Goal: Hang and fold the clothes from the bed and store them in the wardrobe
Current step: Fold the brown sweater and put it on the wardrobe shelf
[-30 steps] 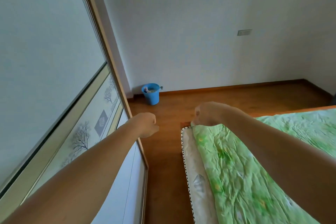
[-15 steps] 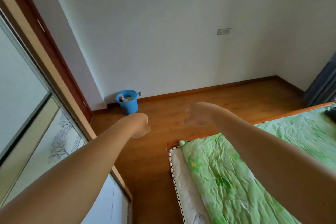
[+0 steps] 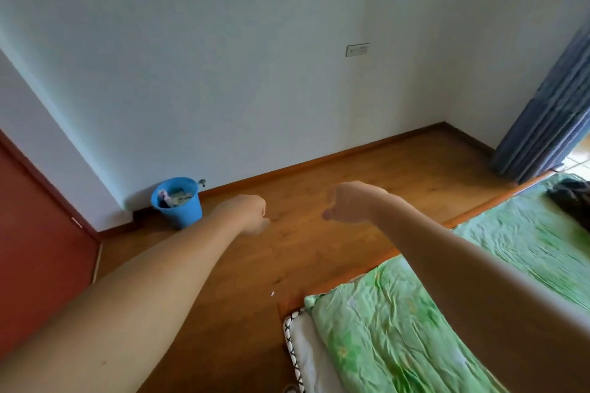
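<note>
Left hand [image 3: 250,214]: fingers curled into a loose fist, holding nothing, touching nothing. Right hand [image 3: 348,205]: fingers curled under too, thumb toward the left hand, also holding nothing; both are a bit blurred. We see a clear gap between the two fists.

The only clothing we see is a dark garment [image 3: 571,198], which lies on the bed's [image 3: 306,357] far right part, on the green sheet [image 3: 399,329], well apart from both hands and cut by the frame edge.

Both hands hang over the wooden floor [image 3: 287,265] beyond the bed's near corner, not over the sheet. Open floor runs from the bed's foot edge to the wall. A blue bucket [image 3: 178,204] stands far left of the bed against the wall, just beside the left forearm in view. A red-brown door [image 3: 38,249] is further left of the bed. A blue curtain [image 3: 549,124] hangs past the bed's far right end.

Both arms are stretched forward, nearly straight, wrists bent down. The right forearm crosses above the sheet.
</note>
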`<action>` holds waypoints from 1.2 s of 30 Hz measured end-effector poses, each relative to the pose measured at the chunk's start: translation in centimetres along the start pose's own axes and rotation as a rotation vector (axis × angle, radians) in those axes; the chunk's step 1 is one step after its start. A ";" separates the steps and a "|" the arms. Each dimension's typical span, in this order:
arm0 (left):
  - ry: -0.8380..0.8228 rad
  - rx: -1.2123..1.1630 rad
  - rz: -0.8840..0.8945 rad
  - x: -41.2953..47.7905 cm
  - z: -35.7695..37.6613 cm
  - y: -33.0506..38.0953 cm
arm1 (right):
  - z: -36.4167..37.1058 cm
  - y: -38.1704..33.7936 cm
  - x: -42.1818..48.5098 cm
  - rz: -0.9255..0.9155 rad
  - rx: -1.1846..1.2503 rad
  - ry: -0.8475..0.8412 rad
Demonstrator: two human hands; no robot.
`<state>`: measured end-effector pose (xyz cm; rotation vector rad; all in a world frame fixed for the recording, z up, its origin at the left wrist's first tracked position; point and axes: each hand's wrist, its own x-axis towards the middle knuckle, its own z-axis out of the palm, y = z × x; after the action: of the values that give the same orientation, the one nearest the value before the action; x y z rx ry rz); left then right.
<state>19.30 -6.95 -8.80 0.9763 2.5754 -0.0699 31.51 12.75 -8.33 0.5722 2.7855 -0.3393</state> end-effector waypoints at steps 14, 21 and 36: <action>-0.040 0.067 0.128 25.4 -8.6 -4.6 | -6.0 3.6 20.6 0.171 0.104 0.020; -0.054 0.123 0.356 40.6 -11.5 -6.2 | -7.2 5.3 30.5 0.374 0.155 0.032; -0.156 0.223 0.679 62.8 -19.1 -0.3 | -12.7 10.9 42.5 0.753 0.278 -0.003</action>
<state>-30.30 35.75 -14.34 1.7931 2.0023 -0.2380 -4.33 40.94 -11.63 1.5949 2.2994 -0.5416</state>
